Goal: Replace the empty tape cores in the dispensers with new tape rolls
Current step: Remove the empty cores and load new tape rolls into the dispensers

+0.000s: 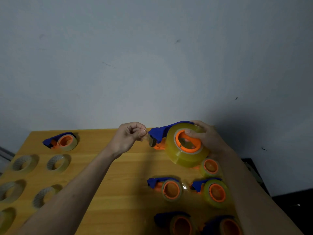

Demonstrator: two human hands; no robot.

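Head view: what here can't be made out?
- Tape end pinched by the left hand: clear film, too faint to trace.
- Right hand: its palm is hidden behind the held dispenser.
- Two dispensers at the bottom: cut off by the edge, blurred.
- Empty rolls at far left: blurred, partly cut off.

The dispenser (162, 133) being held up is showing a deep blue body with bright orange underneath, and the tape roll (187, 145) on it is glowing a see-through yellow-green around an orange hub. The worktop (132, 175) is looking warm honey-yellow with wood grain streaks. Over on the left, the loose rolls (57, 163) are showing a pale, whitish crisscross mesh pattern inside. The wall (152, 56) is sitting there plain grey-blue with a few dark scuffs.
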